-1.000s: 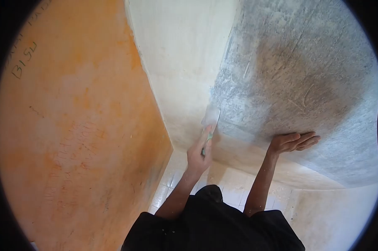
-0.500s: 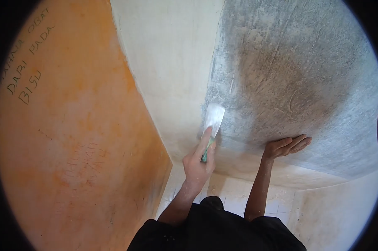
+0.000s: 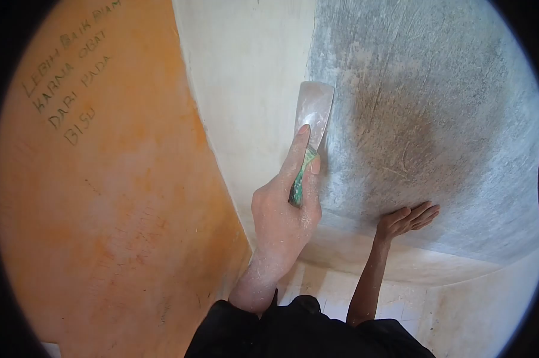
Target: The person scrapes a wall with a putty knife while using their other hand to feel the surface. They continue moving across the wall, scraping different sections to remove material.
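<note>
My left hand [image 3: 284, 212] is closed around the green handle of the scraper [image 3: 313, 110], forefinger stretched up its blade, which lies against the grey wall [image 3: 448, 89] beside the cream paint [image 3: 251, 77]. My right hand [image 3: 408, 219] is open, pressed flat on that wall lower down.

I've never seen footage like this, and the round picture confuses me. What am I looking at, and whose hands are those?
This is one picture from a wide-angle camera worn on a person's head, looking down along their own arms, which is why the edges look round and bent. There is no machine, only two bare hands. The left hand grips a flat-bladed metal scraper with a green handle, its blade where the cream painted wall meets the rough grey wall patch. The right hand rests flat and open on the grey. To the left is an orange wall with handwriting.
</note>
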